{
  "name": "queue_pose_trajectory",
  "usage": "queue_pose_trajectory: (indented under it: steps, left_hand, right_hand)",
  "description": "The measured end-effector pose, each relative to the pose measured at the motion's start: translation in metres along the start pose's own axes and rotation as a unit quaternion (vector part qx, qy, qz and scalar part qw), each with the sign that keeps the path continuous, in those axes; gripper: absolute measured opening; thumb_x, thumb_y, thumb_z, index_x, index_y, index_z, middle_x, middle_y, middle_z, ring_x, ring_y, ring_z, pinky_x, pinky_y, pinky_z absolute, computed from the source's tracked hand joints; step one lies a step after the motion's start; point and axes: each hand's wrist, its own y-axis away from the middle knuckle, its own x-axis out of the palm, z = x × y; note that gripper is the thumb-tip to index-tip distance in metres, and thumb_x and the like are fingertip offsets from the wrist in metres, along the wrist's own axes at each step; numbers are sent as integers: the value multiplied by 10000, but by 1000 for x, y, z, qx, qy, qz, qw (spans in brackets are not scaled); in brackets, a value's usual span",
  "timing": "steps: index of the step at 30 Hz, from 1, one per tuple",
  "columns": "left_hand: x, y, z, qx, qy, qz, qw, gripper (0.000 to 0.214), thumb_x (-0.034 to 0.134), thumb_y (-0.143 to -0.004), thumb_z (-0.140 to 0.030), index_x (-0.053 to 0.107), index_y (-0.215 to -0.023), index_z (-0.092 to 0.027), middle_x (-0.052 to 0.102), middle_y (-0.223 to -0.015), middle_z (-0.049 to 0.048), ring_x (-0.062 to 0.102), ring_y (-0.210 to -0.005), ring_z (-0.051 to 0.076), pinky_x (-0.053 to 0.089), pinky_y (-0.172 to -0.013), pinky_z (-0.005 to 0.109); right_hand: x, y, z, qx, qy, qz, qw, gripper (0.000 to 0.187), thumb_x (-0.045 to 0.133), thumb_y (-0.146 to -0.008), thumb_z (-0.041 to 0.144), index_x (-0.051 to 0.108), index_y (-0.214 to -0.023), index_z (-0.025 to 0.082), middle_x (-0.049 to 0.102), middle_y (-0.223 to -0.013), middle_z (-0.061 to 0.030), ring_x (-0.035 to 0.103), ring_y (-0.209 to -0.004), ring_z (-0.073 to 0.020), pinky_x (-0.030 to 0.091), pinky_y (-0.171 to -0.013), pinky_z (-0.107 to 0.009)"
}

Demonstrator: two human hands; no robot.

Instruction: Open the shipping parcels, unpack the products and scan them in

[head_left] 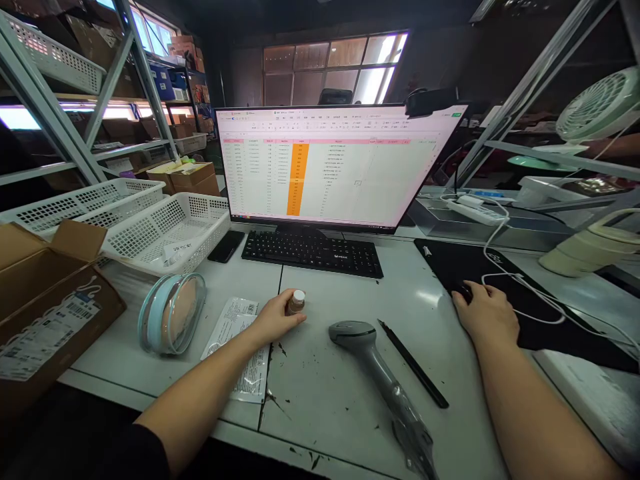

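Note:
My left hand [276, 319] is closed around a small brown bottle [297, 303] with a white cap, which stands on the desk [325, 393]. Beneath that forearm lies a flat printed packet [255, 370], partly covered. My right hand [486, 312] rests over a dark computer mouse [467, 291] on the black mouse pad [440, 260]; most of the mouse is hidden. Between my arms lie a grey barcode scanner [370, 363] and a black pen [414, 365]. To the left of the packet stands a round clear case [173, 313] with light blue edging.
A monitor [340, 177] showing a spreadsheet stands behind a black keyboard [313, 253]. At left are white baskets [210, 233], an opened cardboard box [55, 320] and a black phone [226, 247]. A white cable [540, 313] crosses the mouse pad beside a pale cup [575, 253].

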Motion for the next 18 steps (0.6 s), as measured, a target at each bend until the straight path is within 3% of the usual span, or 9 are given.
queue_pose_trajectory:
  steps: [18]
  left_hand:
    - [0, 1, -5, -4, -17, -8, 1000, 519, 703, -798, -314, 638, -1309, -253, 732, -1249, 49, 683, -1128, 253, 522, -1022, 389]
  right_hand:
    - [-5, 1, 4, 7, 7, 9, 1000, 602, 369, -1021, 495, 577, -1479, 165, 469, -1543, -214, 538, -1342, -431, 501, -1056, -547]
